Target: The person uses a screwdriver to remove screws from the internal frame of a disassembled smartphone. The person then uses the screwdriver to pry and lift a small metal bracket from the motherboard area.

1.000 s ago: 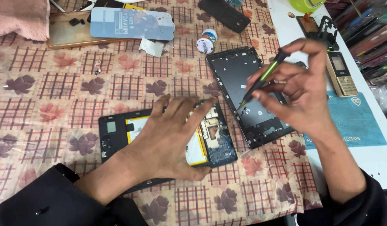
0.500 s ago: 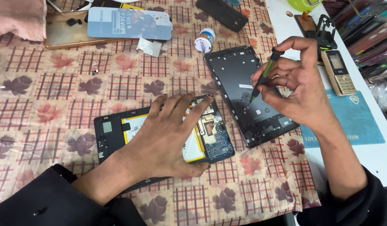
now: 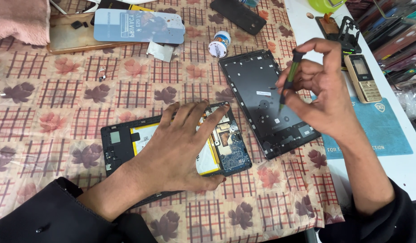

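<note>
My left hand [image 3: 183, 148] lies flat and wide on the opened tablet [image 3: 176, 150], while my right hand [image 3: 318, 90] holds a screwdriver [image 3: 289, 81] above the black back cover [image 3: 266, 101].

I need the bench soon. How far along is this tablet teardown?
Done: the back cover is off and lies beside the opened tablet, whose battery and circuit board are exposed. In hand: the left hand presses flat on the tablet while the right hand holds a screwdriver above the cover. Left: battery and board are both in place.
</note>
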